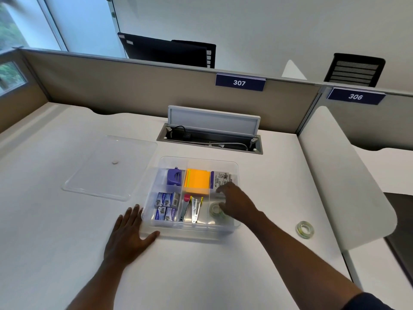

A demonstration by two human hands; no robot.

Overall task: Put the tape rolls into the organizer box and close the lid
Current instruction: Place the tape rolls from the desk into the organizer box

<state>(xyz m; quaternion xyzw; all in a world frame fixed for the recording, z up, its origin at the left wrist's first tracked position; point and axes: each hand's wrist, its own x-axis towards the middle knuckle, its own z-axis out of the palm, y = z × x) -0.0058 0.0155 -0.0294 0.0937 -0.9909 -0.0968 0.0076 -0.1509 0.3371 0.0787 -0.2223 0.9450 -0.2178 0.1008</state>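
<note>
The right hand [234,203] reaches into the near right compartment of the clear organizer box [232,227], fingers curled down over a tape roll [215,209] lying flat on the compartment floor; the fingertips are blurred, so whether they grip the roll or only touch it I cannot tell. A second tape roll [305,229] lies flat on the white worktop [201,276] at 3 o'clock from the box, well apart from both hands. The left hand [129,236] rests open, palm down on the worktop, its thumb against the box's near left corner. The clear lid [109,167] lies flat on the worktop at 10 o'clock from the box. Other compartments hold a purple hole punch [174,177], orange sticky notes [196,181], staple boxes [166,205] and staple removers [190,208]. At 12 o'clock an open cable hatch [210,135] sits before a beige partition [111,90] carrying signs 307 [240,82] and 306 [355,96]
</note>
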